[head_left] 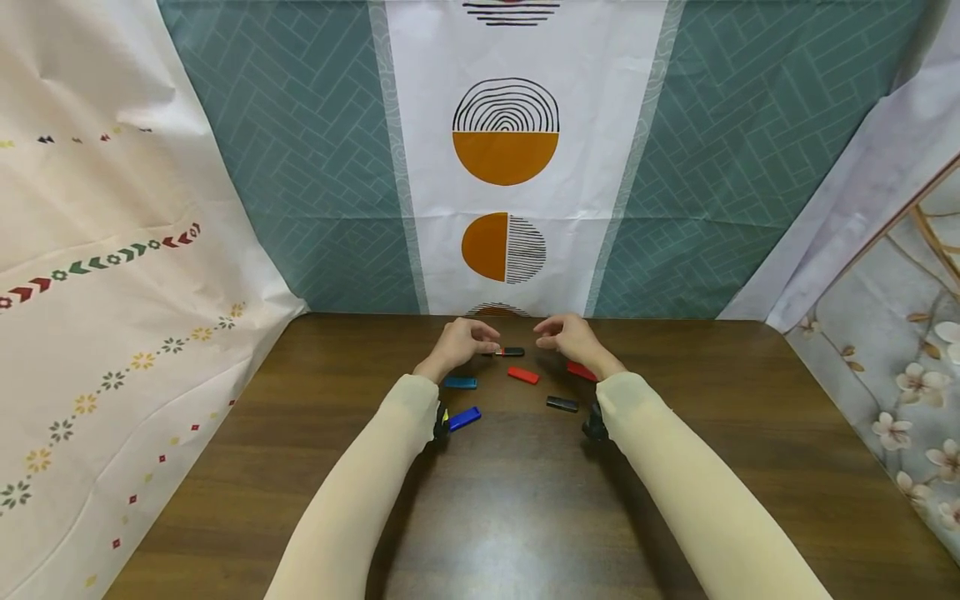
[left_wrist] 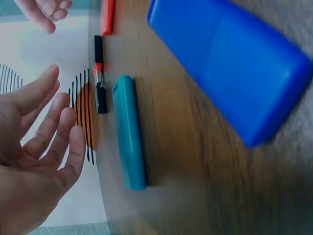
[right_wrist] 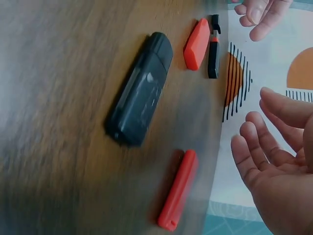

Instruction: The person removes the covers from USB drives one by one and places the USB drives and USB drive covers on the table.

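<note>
My left hand point(head_left: 459, 342) hovers near the table's far side, fingers loosely bent and holding nothing. Just beyond its fingertips lies a slim black stick with a red band and a metal part point(head_left: 512, 352). Opposite it, my right hand point(head_left: 568, 337) is also raised, thumb and fingers apart, with nothing between them. A small red piece point(head_left: 522, 375) lies between the hands; a longer red stick point(head_left: 581, 371) is partly under the right wrist. A black highlighter-shaped piece point(right_wrist: 141, 90) lies nearer. By the left forearm are a teal bar point(left_wrist: 129, 132) and a blue block point(left_wrist: 230, 58).
The brown wooden table point(head_left: 517, 500) ends at a hanging cloth point(head_left: 330, 183) with printed half circles. A cream patterned cloth point(head_left: 97, 317) borders the left side, a floral one point(head_left: 900, 367) the right. A yellow bit point(head_left: 446, 415) shows beside the left wrist.
</note>
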`<action>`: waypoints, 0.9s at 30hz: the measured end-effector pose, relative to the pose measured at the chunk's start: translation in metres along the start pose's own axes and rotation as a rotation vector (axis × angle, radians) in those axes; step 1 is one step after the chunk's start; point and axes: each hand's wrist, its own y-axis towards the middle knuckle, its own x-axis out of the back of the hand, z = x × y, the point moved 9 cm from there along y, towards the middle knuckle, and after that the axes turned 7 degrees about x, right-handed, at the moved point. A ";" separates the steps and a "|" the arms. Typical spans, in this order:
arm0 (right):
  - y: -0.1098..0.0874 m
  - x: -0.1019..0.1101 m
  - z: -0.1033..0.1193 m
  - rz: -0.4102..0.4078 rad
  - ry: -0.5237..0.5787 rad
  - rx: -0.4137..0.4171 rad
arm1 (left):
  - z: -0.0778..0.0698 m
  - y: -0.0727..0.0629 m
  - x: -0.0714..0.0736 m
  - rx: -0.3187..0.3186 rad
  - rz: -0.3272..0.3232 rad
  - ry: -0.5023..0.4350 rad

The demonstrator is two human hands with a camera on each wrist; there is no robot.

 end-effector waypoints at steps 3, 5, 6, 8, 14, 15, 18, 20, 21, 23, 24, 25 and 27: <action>-0.004 0.002 -0.001 0.003 -0.006 0.011 | -0.004 -0.002 -0.003 -0.014 0.013 -0.018; -0.006 0.005 -0.003 -0.007 0.007 0.011 | -0.008 -0.004 -0.004 -0.026 0.024 -0.033; -0.008 0.006 -0.004 -0.014 0.017 0.011 | -0.010 -0.004 -0.005 -0.032 0.031 -0.039; -0.010 0.009 -0.004 -0.027 0.027 0.016 | -0.013 -0.006 -0.006 -0.039 0.047 -0.060; -0.018 0.020 -0.002 -0.034 -0.007 0.065 | -0.021 -0.011 -0.010 -0.047 0.066 -0.105; -0.020 0.022 -0.002 -0.036 -0.012 0.069 | -0.023 -0.012 -0.012 -0.050 0.070 -0.105; -0.026 0.029 -0.003 -0.046 -0.019 0.077 | -0.028 -0.013 -0.016 -0.065 0.079 -0.090; -0.030 0.034 -0.005 -0.052 -0.019 0.077 | -0.031 -0.013 -0.020 -0.075 0.079 -0.083; -0.031 0.036 -0.006 -0.053 -0.020 0.075 | -0.032 -0.013 -0.022 -0.080 0.081 -0.079; -0.034 0.039 -0.008 -0.053 -0.023 0.077 | -0.035 -0.013 -0.026 -0.088 0.085 -0.077; -0.035 0.040 -0.010 -0.054 -0.022 0.075 | -0.037 -0.013 -0.028 -0.091 0.089 -0.075; -0.036 0.042 -0.011 -0.054 -0.035 0.076 | -0.038 -0.014 -0.030 -0.097 0.095 -0.077; -0.039 0.045 -0.014 -0.054 -0.054 0.076 | -0.042 -0.014 -0.034 -0.108 0.113 -0.084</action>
